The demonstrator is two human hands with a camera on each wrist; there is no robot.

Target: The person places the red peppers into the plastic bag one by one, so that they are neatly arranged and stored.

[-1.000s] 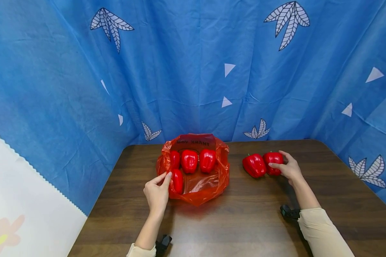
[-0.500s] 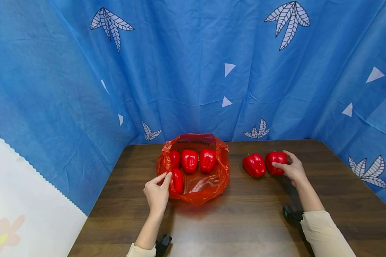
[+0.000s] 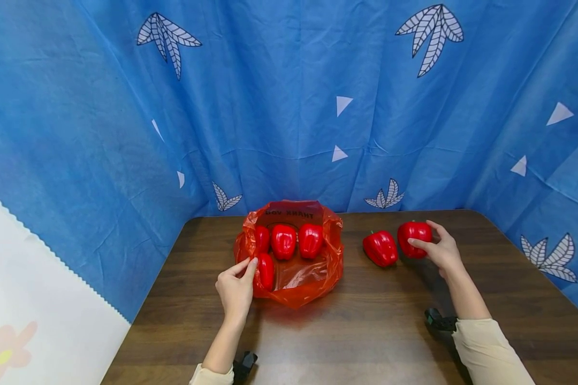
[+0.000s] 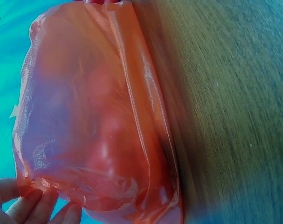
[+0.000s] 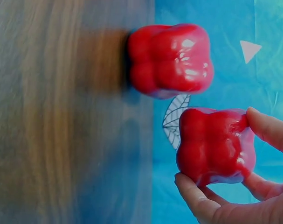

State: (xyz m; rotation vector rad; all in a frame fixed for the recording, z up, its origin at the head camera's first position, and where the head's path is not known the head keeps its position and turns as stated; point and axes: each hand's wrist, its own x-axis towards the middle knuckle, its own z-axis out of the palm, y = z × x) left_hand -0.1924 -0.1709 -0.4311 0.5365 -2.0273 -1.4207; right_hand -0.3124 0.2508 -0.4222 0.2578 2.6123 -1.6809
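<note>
A translucent red plastic bag (image 3: 296,297) stands with its mouth spread on the table, and several red bell peppers (image 3: 284,241) lie inside. My left hand (image 3: 236,289) pinches the bag's left rim between thumb and fingers; the left wrist view shows those fingertips on the film (image 4: 99,116). At the right, my right hand (image 3: 440,250) grips a glossy red bell pepper (image 5: 216,147) between thumb and fingers, raised off the table in the right wrist view. Another red bell pepper (image 3: 380,248) lies on the table just left of the held one.
The dark wooden table (image 3: 347,331) ends at a blue curtain (image 3: 294,107) printed with leaves and triangles. A white cloth (image 3: 38,299) with a flower hangs at the left. Black wrist cameras (image 3: 244,366) sit below each hand.
My right hand has drawn its pepper a little to the right and up, opening a gap from the neighbouring pepper. The left hand and the bag have stayed put.
</note>
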